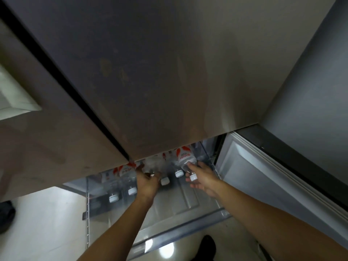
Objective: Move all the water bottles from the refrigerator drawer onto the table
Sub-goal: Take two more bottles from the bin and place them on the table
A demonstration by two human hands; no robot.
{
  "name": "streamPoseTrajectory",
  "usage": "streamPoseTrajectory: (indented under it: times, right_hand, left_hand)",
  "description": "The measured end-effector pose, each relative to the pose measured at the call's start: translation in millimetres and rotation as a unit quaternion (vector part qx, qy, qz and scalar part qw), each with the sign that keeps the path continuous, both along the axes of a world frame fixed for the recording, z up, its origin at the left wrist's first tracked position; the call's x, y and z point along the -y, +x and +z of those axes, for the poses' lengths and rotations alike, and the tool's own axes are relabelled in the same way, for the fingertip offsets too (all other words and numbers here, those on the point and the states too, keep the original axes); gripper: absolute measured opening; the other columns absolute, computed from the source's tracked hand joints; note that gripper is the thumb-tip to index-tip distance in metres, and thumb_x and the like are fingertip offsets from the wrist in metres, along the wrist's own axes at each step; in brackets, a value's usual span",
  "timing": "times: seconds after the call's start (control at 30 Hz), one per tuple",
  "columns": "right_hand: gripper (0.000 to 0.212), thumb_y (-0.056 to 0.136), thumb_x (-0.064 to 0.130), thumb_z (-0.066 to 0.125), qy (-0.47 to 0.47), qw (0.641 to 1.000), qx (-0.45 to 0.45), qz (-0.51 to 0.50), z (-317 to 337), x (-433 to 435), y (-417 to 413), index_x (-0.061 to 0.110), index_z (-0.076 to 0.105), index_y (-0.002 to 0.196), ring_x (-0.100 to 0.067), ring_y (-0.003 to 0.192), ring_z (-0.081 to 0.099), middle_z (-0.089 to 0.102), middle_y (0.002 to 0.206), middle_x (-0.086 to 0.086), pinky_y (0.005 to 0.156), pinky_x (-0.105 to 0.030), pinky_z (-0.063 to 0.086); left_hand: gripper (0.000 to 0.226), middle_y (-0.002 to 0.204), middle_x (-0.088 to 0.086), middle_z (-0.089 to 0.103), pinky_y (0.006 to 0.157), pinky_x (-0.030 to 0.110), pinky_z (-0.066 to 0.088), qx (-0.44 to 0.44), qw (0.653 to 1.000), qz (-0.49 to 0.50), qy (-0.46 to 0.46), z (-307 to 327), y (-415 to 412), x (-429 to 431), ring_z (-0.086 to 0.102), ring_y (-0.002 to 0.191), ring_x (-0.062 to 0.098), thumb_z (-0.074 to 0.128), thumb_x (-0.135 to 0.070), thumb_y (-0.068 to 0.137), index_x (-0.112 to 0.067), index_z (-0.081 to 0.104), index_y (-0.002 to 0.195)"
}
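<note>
Several clear water bottles with white caps and red-and-white labels lie in the pulled-out clear refrigerator drawer (105, 210). My left hand (147, 182) reaches over the middle bottles, its fingers curled around the neck of one bottle (150, 166). My right hand (202, 178) wraps the neck of the rightmost bottle (183, 159), whose cap (193, 177) shows beside the palm. Two more bottles (122, 171) lie at the drawer's left, their caps toward me. The upper fridge door hides the far ends of all the bottles.
The closed grey upper fridge door (150, 72) fills most of the view above the drawer. An open lower door (254, 176) stands at the right. A glossy light floor (47, 223) lies at the left. A dark shoe (207, 245) shows below the drawer.
</note>
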State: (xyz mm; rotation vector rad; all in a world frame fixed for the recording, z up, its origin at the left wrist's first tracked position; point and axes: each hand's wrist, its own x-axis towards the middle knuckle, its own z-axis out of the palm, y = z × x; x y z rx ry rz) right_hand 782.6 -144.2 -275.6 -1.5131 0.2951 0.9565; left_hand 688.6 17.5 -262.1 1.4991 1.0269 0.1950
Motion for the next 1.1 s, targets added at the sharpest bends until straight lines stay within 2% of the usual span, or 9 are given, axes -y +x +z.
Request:
streamPoseTrajectory:
  times: [0.13, 0.23, 0.27, 0.5, 0.7, 0.8, 0.9, 1.0, 1.1]
  right_hand:
    - [0.025, 0.093, 0.042, 0.057, 0.002, 0.999, 0.024, -0.033, 4.3, -2.2, -4.5, 0.021, 0.058, 0.107, -0.014, 0.051, 0.051, 0.059, 0.071, -0.007, 0.049, -0.026, 0.042]
    - [0.021, 0.095, 0.043, 0.055, 0.003, 0.996, 0.061, -0.065, 10.9, -0.3, -9.8, 0.024, 0.059, 0.103, -0.013, 0.043, 0.043, 0.054, 0.062, -0.006, 0.044, -0.023, 0.037]
    - [0.02, 0.095, 0.043, 0.053, 0.003, 0.995, 0.072, -0.073, 15.0, 0.9, -13.6, 0.025, 0.059, 0.101, -0.013, 0.042, 0.042, 0.053, 0.061, -0.005, 0.043, -0.023, 0.035]
    - [0.023, 0.097, 0.03, 0.051, -0.049, 0.981, 0.159, -0.099, 56.4, 16.3, -39.8, 0.01, 0.061, 0.1, -0.015, 0.041, 0.038, 0.051, 0.06, -0.007, 0.035, -0.017, 0.029]
    - [0.022, 0.093, 0.024, 0.049, -0.113, 0.967, 0.227, -0.038, 113.7, 48.7, -86.4, 0.01, 0.065, 0.089, -0.019, 0.042, 0.042, 0.055, 0.061, -0.012, 0.037, -0.02, 0.031]
    - [0.027, 0.091, 0.028, 0.05, -0.161, 0.931, 0.325, 0.032, 141.2, 50.6, -107.3, 0.012, 0.067, 0.077, -0.027, 0.066, 0.059, 0.065, 0.078, -0.014, 0.06, -0.033, 0.045]
    - [0.033, 0.089, 0.036, 0.045, -0.189, 0.89, 0.407, 0.077, 174.0, 45.7, -129.2, 0.015, 0.071, 0.088, -0.028, 0.083, 0.063, 0.069, 0.092, -0.009, 0.077, -0.04, 0.052]
    - [0.034, 0.092, 0.034, 0.044, -0.187, 0.836, 0.499, 0.132, 210.4, 34.8, -154.7, 0.015, 0.072, 0.092, -0.024, 0.081, 0.059, 0.069, 0.093, -0.007, 0.071, -0.033, 0.047]
    - [0.035, 0.086, 0.039, 0.043, -0.199, 0.752, 0.596, 0.2, 245.6, 17.8, -182.4, 0.022, 0.073, 0.086, -0.027, 0.083, 0.062, 0.072, 0.092, -0.002, 0.07, -0.033, 0.049]
  left_hand:
    - [0.041, 0.105, 0.016, 0.064, 0.086, 0.051, 0.053, 0.019, 0.994, -0.008, 0.105, 8.0, -33.3, -5.3, 0.063, 0.094, 0.039, 0.059, -0.036, 0.091, -0.032, 0.036, 0.125]
    - [0.044, 0.078, -0.012, 0.055, 0.066, 0.015, 0.045, 0.04, 0.985, -0.006, 0.171, 26.7, -46.3, -0.2, 0.055, 0.07, 0.002, 0.049, -0.031, 0.096, -0.013, 0.036, 0.135]
    - [0.045, 0.075, -0.016, 0.049, 0.061, 0.014, 0.04, 0.047, 0.98, -0.005, 0.196, 31.1, -49.9, 1.7, 0.05, 0.067, -0.002, 0.047, -0.029, 0.097, -0.009, 0.037, 0.136]
    - [0.027, 0.097, 0.007, 0.062, 0.074, 0.035, 0.048, 0.087, 0.965, 0.005, 0.249, 62.3, -88.6, 6.1, 0.058, 0.082, 0.02, 0.044, -0.022, 0.098, -0.008, 0.056, 0.118]
    - [0.05, 0.102, 0.014, 0.069, 0.076, 0.038, 0.051, 0.089, 0.945, -0.008, 0.314, 94.3, -156.9, 5.1, 0.062, 0.089, 0.028, 0.037, -0.041, 0.084, -0.011, 0.064, 0.114]
    - [0.043, 0.097, 0.008, 0.068, 0.074, 0.044, 0.054, 0.07, 0.927, -0.023, 0.367, 119.4, -192.0, 1.8, 0.062, 0.085, 0.027, 0.035, -0.047, 0.086, -0.021, 0.063, 0.107]
    - [0.028, 0.09, 0.002, 0.065, 0.065, 0.04, 0.057, 0.059, 0.906, -0.023, 0.418, 145.5, -223.2, -4.5, 0.062, 0.077, 0.019, 0.04, -0.046, 0.093, -0.025, 0.058, 0.097]
    - [0.021, 0.085, -0.001, 0.06, 0.048, 0.018, 0.039, 0.034, 0.872, -0.014, 0.487, 177.3, -254.5, -5.8, 0.055, 0.068, 0.012, 0.046, -0.038, 0.096, -0.019, 0.056, 0.093]
    - [0.027, 0.077, 0.005, 0.064, 0.048, 0.023, 0.031, 0.008, 0.827, 0.007, 0.561, 206.9, -291.4, -2.7, 0.057, 0.065, 0.021, 0.046, -0.041, 0.095, -0.017, 0.056, 0.092]
